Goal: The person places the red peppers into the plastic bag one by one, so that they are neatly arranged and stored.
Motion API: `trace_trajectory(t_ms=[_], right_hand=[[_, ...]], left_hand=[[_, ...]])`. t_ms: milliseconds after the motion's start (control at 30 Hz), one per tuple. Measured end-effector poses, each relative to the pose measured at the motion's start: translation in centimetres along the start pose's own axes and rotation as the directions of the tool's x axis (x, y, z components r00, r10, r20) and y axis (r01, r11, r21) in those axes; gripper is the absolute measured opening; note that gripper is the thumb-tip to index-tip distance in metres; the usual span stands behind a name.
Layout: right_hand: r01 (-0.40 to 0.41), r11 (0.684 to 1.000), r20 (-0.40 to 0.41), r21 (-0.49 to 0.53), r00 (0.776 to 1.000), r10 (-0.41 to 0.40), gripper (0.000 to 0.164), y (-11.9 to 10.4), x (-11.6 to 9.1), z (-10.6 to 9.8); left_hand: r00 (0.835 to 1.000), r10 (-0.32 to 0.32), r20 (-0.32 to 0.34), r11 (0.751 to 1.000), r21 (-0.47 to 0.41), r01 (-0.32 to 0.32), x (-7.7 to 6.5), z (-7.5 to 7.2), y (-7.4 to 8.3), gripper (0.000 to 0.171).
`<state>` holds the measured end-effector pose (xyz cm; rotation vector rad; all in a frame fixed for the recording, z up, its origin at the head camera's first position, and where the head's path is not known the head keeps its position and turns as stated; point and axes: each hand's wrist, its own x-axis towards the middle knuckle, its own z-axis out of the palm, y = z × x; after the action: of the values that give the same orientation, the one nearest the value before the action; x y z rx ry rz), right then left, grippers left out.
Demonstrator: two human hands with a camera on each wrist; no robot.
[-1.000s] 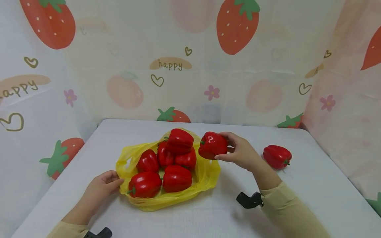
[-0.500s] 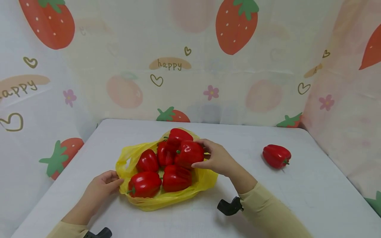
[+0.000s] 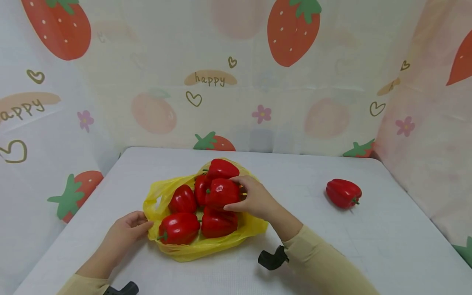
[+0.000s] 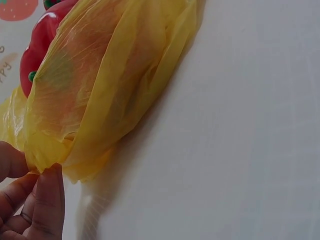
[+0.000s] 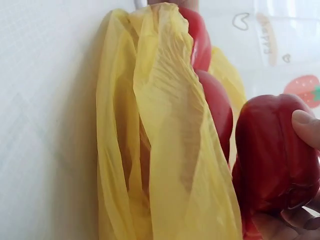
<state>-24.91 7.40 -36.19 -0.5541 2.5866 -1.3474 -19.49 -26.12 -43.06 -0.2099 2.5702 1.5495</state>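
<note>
A yellow plastic bag [image 3: 248, 227] lies spread wide at its mouth on the table, with several red bell peppers inside, among them one at the front left [image 3: 179, 228]. My left hand [image 3: 127, 233] pinches the bag's left rim between thumb and fingers; the left wrist view shows the gathered film [image 4: 50, 155] there. Above the peppers in the bag, my right hand [image 3: 258, 200] grips another red bell pepper [image 3: 223, 193] by its right end. That pepper overlaps those behind and below it, and I cannot tell whether it touches them.
One more red bell pepper [image 3: 343, 193] lies by itself on the white table [image 3: 368, 246], right of the bag. A patterned cloth [image 3: 162, 57] with strawberries hangs behind and at both sides. Black wrist cameras show on both sleeves.
My right hand has carried its pepper leftward and slightly down, from beside the bag's right rim to over the peppers inside. My left hand has stayed at the rim.
</note>
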Motion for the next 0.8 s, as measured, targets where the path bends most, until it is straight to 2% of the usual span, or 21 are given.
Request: trace_trajectory(t_ms=[333,567,800], right_hand=[[-0.004,0.998,-0.013,-0.058,1.0,0.003,0.069,-0.8,1.3,2.1],[-0.052,0.993,-0.068,-0.109,0.997,0.045,0.071,-2.0,1.6,3.8],[-0.067,0.987,-0.106,-0.146,0.993,0.052,0.072,-3.1,1.8,5.1]], left_hand=[[1.0,-0.007,0.0,1.0,0.017,0.007,0.1,0.0,0.0,0.05],[1.0,-0.009,-0.004,0.999,0.037,0.009,0.0,0.0,0.1,0.049],[1.0,-0.009,-0.005,0.999,0.049,0.009,0.1,0.0,-0.1,0.05]])
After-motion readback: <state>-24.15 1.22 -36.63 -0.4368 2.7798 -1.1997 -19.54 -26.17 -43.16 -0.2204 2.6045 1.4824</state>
